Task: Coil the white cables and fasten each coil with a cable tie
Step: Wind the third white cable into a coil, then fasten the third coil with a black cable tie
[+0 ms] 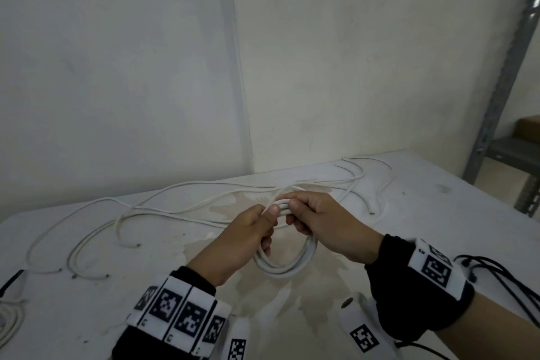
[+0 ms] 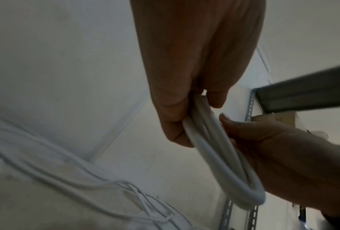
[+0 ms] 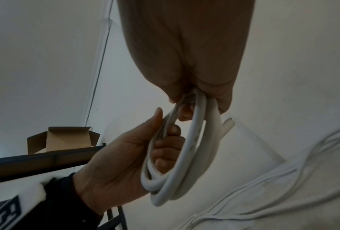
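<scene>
A white cable wound into a small coil [image 1: 287,264] hangs between my two hands just above the table. My left hand [image 1: 257,228] grips the coil's left side, thumb on top and fingers curled through the loop [image 3: 165,149]. My right hand [image 1: 306,213] pinches the top of the same coil [image 2: 210,149] from the right. A free cable end [image 3: 227,124] sticks out beside my right fingers. No cable tie shows in any view.
Several loose white cables [image 1: 163,207] trail across the white table [image 1: 438,213] to the left and behind my hands. Another white coil [image 1: 8,321] lies at the left edge. A metal shelf rack [image 1: 502,90] with a cardboard box [image 3: 63,140] stands at the right.
</scene>
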A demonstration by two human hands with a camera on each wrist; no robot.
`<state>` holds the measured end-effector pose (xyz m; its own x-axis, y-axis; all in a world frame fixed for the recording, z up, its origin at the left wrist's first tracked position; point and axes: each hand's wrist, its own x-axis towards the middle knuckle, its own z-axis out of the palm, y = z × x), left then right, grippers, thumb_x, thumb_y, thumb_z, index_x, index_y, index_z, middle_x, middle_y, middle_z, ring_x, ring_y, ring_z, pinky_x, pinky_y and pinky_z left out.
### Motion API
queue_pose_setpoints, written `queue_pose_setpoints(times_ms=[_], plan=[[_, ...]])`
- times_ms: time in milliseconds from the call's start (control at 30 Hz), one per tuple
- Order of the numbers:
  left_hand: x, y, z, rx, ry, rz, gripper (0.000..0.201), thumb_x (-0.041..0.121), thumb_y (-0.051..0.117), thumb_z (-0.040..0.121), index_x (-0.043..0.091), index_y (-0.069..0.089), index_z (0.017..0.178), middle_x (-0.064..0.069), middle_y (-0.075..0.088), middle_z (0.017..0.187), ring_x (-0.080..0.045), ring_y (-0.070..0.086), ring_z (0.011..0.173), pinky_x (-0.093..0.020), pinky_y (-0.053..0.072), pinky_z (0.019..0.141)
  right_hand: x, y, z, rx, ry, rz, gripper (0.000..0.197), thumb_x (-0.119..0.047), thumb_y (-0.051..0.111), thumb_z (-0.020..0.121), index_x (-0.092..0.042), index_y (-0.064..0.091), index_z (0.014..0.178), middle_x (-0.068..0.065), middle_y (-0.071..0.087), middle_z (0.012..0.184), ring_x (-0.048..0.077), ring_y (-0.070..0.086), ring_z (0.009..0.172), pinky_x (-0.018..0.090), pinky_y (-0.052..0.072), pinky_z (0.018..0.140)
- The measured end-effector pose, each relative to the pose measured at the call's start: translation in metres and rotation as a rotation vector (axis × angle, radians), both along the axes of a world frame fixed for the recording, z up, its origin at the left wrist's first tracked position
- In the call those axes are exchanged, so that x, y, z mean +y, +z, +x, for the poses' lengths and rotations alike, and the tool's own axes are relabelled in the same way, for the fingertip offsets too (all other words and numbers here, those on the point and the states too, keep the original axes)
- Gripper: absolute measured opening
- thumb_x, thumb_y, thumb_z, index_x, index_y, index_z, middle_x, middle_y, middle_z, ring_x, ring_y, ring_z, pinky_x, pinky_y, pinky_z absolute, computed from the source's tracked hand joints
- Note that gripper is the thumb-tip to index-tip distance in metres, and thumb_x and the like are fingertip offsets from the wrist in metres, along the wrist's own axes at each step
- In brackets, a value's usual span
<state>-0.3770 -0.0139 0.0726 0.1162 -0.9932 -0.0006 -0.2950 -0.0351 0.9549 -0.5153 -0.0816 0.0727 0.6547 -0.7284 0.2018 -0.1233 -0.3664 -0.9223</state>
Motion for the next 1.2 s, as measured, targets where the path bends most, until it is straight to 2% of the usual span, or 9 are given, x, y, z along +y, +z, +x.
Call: queue_pose_setpoints(times_ms=[67, 200, 267, 467, 700, 867, 1033, 1133, 1200], plan=[[-0.002, 0.001, -0.008, 0.123, -0.034, 0.024, 0.029, 0.031, 0.040, 0.096, 0.010, 0.045, 0.077, 0.002, 0.042, 0.062, -0.005, 0.050, 0.050, -0.029, 0.050, 0.068, 0.000, 0.003, -0.008, 0.021, -0.033, -0.063, 0.024, -0.011, 0.038, 0.099, -0.017, 0.060, 0.095, -0.005, 0.053, 0.070, -0.004, 0.045, 0.051, 0.008, 0.037, 0.054], [-0.008, 0.003, -0.028, 0.300, -0.092, 0.064, 0.033, 0.034, 0.037, 0.096, 0.010, 0.046, 0.075, 0.005, 0.036, 0.052, -0.008, 0.036, 0.043, -0.022, 0.044, 0.051, -0.002, 0.004, -0.026, 0.066, -0.099, -0.102, 0.022, -0.013, 0.038, 0.099, -0.015, 0.059, 0.098, -0.007, 0.053, 0.071, -0.006, 0.047, 0.054, 0.007, 0.037, 0.056], [-0.011, 0.005, -0.036, 0.275, -0.117, 0.094, 0.039, 0.036, 0.033, 0.098, 0.009, 0.048, 0.074, 0.004, 0.032, 0.051, -0.008, 0.031, 0.041, -0.022, 0.041, 0.050, -0.001, 0.001, -0.039, 0.086, -0.116, -0.079, 0.024, -0.015, 0.037, 0.099, -0.011, 0.061, 0.103, -0.008, 0.053, 0.071, -0.003, 0.046, 0.056, 0.008, 0.037, 0.057], [-0.015, -0.001, -0.068, 0.189, -0.098, 0.050, 0.036, 0.031, 0.038, 0.097, 0.012, 0.042, 0.067, 0.011, 0.032, 0.045, -0.005, 0.029, 0.038, -0.021, 0.038, 0.048, 0.004, -0.004, -0.068, 0.007, -0.153, 0.004, 0.024, -0.015, 0.038, 0.099, -0.017, 0.062, 0.103, -0.007, 0.055, 0.074, -0.003, 0.048, 0.057, 0.010, 0.038, 0.058], [-0.018, -0.010, -0.095, 0.144, -0.120, 0.063, 0.037, 0.032, 0.040, 0.096, 0.012, 0.042, 0.066, 0.012, 0.032, 0.043, -0.005, 0.030, 0.037, -0.021, 0.037, 0.048, 0.009, -0.014, -0.108, -0.055, -0.149, 0.120, 0.028, -0.022, 0.035, 0.100, -0.018, 0.062, 0.106, -0.002, 0.065, 0.094, 0.006, 0.061, 0.082, 0.016, 0.049, 0.076], [-0.022, -0.020, -0.111, 0.110, -0.134, 0.079, 0.037, 0.031, 0.041, 0.096, 0.012, 0.038, 0.065, 0.011, 0.031, 0.044, -0.006, 0.028, 0.039, -0.022, 0.037, 0.048, 0.006, -0.015, -0.153, -0.037, -0.321, 0.169, 0.026, -0.019, 0.035, 0.099, -0.014, 0.058, 0.108, 0.000, 0.061, 0.094, 0.009, 0.060, 0.085, 0.017, 0.050, 0.076], [-0.029, -0.022, -0.117, 0.142, -0.092, 0.069, 0.036, 0.027, 0.040, 0.097, 0.012, 0.038, 0.064, 0.011, 0.030, 0.041, -0.006, 0.026, 0.037, -0.021, 0.033, 0.044, -0.010, -0.024, -0.208, 0.220, -0.506, 0.099, 0.017, -0.015, 0.045, 0.096, -0.013, 0.060, 0.104, 0.001, 0.062, 0.089, 0.010, 0.059, 0.075, 0.018, 0.048, 0.068], [-0.034, -0.023, -0.122, 0.173, -0.071, 0.064, 0.036, 0.025, 0.040, 0.097, 0.011, 0.039, 0.063, 0.010, 0.029, 0.040, -0.006, 0.024, 0.036, -0.021, 0.032, 0.043, -0.015, -0.040, -0.221, 0.454, -0.487, 0.022, 0.008, -0.015, 0.057, 0.090, -0.010, 0.062, 0.092, -0.003, 0.059, 0.076, 0.007, 0.054, 0.065, 0.008, 0.042, 0.054], [-0.036, -0.024, -0.124, 0.173, -0.064, 0.062, 0.036, 0.024, 0.040, 0.097, 0.011, 0.039, 0.064, 0.009, 0.029, 0.039, -0.006, 0.024, 0.036, -0.022, 0.032, 0.044, -0.017, -0.050, -0.221, 0.617, -0.436, -0.043, 0.008, -0.022, 0.063, 0.086, -0.014, 0.061, 0.086, -0.008, 0.056, 0.076, 0.008, 0.053, 0.070, 0.010, 0.040, 0.059]])
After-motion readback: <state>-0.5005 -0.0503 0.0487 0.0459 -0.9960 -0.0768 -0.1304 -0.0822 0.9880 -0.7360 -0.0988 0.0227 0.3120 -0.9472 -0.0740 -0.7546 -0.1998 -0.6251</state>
